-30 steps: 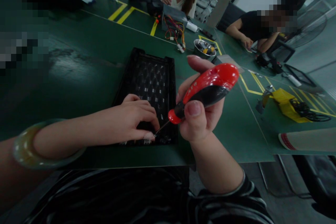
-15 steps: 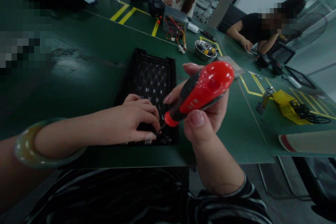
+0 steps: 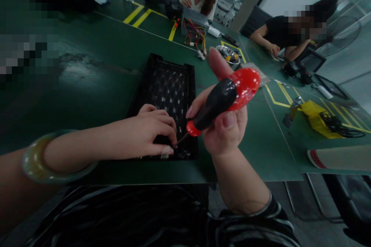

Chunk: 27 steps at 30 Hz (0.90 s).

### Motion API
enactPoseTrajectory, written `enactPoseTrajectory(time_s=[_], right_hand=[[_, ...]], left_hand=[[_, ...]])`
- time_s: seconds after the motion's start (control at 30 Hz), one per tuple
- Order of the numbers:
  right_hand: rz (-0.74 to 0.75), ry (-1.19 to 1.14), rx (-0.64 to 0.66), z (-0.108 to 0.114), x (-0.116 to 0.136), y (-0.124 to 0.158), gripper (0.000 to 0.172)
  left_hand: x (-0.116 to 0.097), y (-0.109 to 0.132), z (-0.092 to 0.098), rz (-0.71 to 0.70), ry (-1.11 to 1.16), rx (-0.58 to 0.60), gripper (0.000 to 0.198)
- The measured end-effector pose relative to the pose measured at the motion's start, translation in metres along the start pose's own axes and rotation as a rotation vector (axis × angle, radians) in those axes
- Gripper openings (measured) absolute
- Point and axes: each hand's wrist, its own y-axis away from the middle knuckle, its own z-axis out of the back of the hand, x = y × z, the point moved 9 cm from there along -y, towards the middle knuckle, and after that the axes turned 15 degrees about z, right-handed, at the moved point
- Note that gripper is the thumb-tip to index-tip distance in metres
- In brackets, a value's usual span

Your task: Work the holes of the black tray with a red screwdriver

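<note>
Right hand: your right hand (image 3: 223, 135), right of centre in the frame, is closed around a red-and-black screwdriver with a thick, glossy handle (image 3: 222, 100); one finger sticks up past the handle toward the top of the frame.
Screwdriver: its handle slants with the rounded red butt toward the upper right, while its thin metal shaft runs down to the lower left and ends just beside your left fingertips.
Left hand: your left hand (image 3: 153, 131), near the centre, rests with bent fingers on the lower part of the black panel, thumb and forefinger narrowly apart by the screwdriver tip; you cannot tell from here whether they grip anything.
Panel: the black rectangular plastic panel with raised edges and rows of small pale marks (image 3: 171, 85) lies in the middle of the frame on the dark green tabletop (image 3: 95, 58), its near end close to the table edge.
Bangle: you wear a pale, glossy, yellow-green bangle (image 3: 31, 166) on your left arm, lower left.
Bowl: a round, shiny metal bowl (image 3: 237, 61) stands beyond your right hand, top centre-right, with black and yellow things in it.
Metal box: a grey metal box with coloured wires (image 3: 197, 17) sits at top centre.
Yellow bin: a yellow plastic bin (image 3: 314, 114) with black cable lies at the right.
</note>
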Motion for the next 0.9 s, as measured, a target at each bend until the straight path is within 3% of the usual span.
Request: enactPoseTrajectory(time_s=[0.1, 0.2, 0.3, 0.4, 0.53, 0.63, 0.77, 0.9], right_hand=[[0.094, -0.063, -0.269, 0.015, 0.007, -0.002, 0.06], [0.031, 0.078, -0.47, 0.032, -0.002, 0.0, 0.063], [0.038, 0.194, -0.623, 0.049, -0.001, 0.0, 0.056], [0.047, 0.232, -0.677, 0.058, -0.001, -0.002, 0.051], [0.067, 0.287, -0.65, 0.058, -0.005, -0.004, 0.053], [0.037, 0.28, -0.577, 0.054, -0.016, -0.005, 0.049], [-0.007, 0.233, -0.219, 0.024, -0.033, -0.012, 0.043], [0.043, 0.261, 0.151, -0.009, -0.037, -0.011, 0.031]], left_hand=[[0.001, 0.0, 0.001, 0.015, 0.016, -0.004, 0.01], [0.0, -0.001, 0.001, 0.001, 0.037, -0.009, 0.007], [0.0, 0.0, 0.001, -0.003, 0.045, -0.003, 0.008], [0.0, 0.0, 0.003, 0.008, 0.056, -0.007, 0.018], [0.007, 0.0, 0.017, 0.036, 0.086, -0.053, 0.029], [0.021, -0.001, 0.039, 0.127, 0.118, -0.17, 0.032], [0.05, 0.005, 0.072, 0.336, 0.266, -0.401, 0.038], [0.065, 0.007, 0.08, 0.422, 0.397, -0.495, 0.04]])
